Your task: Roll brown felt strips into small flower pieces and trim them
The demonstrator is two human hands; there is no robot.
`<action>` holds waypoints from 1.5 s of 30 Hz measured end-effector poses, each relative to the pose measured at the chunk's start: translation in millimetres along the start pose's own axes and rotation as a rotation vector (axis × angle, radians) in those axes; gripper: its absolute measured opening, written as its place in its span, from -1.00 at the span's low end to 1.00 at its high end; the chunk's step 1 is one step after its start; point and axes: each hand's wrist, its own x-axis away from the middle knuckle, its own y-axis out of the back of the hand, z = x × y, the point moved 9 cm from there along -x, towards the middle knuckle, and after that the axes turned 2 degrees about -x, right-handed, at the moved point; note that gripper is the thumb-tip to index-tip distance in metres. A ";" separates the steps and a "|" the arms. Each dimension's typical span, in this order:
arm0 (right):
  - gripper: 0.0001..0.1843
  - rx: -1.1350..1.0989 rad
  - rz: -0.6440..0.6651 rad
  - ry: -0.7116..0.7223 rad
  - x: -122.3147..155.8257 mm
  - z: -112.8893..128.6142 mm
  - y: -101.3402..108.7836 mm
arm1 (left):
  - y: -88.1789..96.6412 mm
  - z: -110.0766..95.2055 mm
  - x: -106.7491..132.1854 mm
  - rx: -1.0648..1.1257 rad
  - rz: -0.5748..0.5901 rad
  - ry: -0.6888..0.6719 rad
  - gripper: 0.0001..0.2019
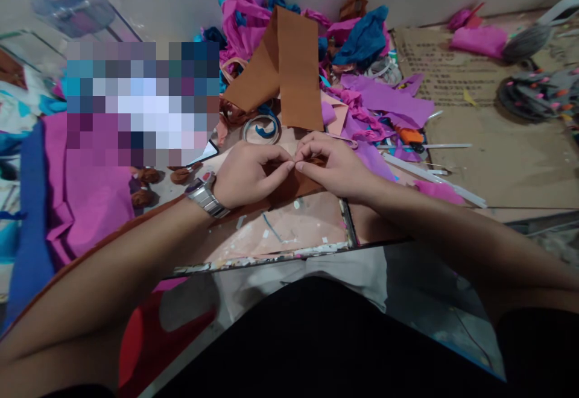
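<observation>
My left hand [251,175], with a metal watch [208,195] on its wrist, and my right hand [335,166] meet over the table's near part. Thumb and forefinger of each are pinched together on the edge of a brown crepe paper strip [298,188]. The fingertips nearly touch, and part of the strip is hidden under the hands. Just beyond them a wide folded brown paper strip [301,66] lies on the pile. Small brown paper balls [143,198] sit left of my left hand.
Crumpled pink, purple and blue paper [362,39] is heaped at the back. A tape roll [260,129], an orange cutter [409,135] and white sticks [438,181] lie nearby. Cardboard [479,163] covers the right side. Magenta sheets [85,187] stand left; a blurred patch hides part there.
</observation>
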 end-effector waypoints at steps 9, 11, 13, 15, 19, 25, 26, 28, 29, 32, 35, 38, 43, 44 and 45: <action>-0.91 0.034 0.007 0.024 -1.3 -2.9 -2.4 | -3.9 3.2 -0.3 0.100 0.039 0.035 -0.80; -0.91 0.025 0.013 0.024 -1.3 -2.6 -2.0 | -4.9 4.9 -0.6 0.111 0.046 0.039 -0.81; -0.91 0.018 0.015 0.021 -0.8 -0.8 -0.9 | -5.3 6.2 -0.9 0.103 0.048 0.039 -0.81; -0.91 0.022 0.016 0.019 0.1 1.5 0.1 | -5.2 6.9 -1.1 0.094 0.050 0.037 -0.81; -0.90 0.060 0.029 0.045 1.6 5.8 -0.3 | -5.1 7.3 -1.3 0.106 0.062 0.038 -0.81; -0.89 0.046 0.010 0.019 0.6 2.3 3.0 | -8.3 11.7 -3.7 0.192 0.097 0.052 -0.77; -0.88 0.032 0.004 -0.001 0.4 0.4 4.0 | -8.0 13.5 -4.5 0.205 0.093 0.053 -0.75; -0.88 0.004 -0.009 -0.041 0.2 -3.5 5.9 | -7.0 18.6 -5.9 0.226 0.083 0.065 -0.72; -0.89 -0.009 -0.016 -0.052 0.2 -4.8 7.0 | -6.6 21.9 -6.5 0.232 0.083 0.077 -0.71; -0.89 -0.034 -0.037 -0.060 0.1 -7.1 9.9 | -5.8 31.1 -7.2 0.245 0.098 0.118 -0.70; -0.90 -0.026 -0.056 -0.065 0.4 -8.7 12.6 | -3.8 35.0 -7.4 0.268 0.111 0.132 -0.70; -0.90 0.057 -0.041 -0.007 1.3 -2.5 12.3 | -3.1 34.0 -7.5 0.273 0.123 0.131 -0.70; -0.92 0.130 -0.022 0.066 3.1 7.0 9.3 | -6.1 26.3 -7.4 0.288 0.148 0.113 -0.74; -0.91 0.130 -0.023 0.072 3.0 7.8 8.8 | -6.3 24.7 -7.5 0.289 0.149 0.109 -0.75; -0.91 0.135 -0.024 0.078 3.0 8.6 8.3 | -6.5 23.1 -7.4 0.289 0.154 0.105 -0.76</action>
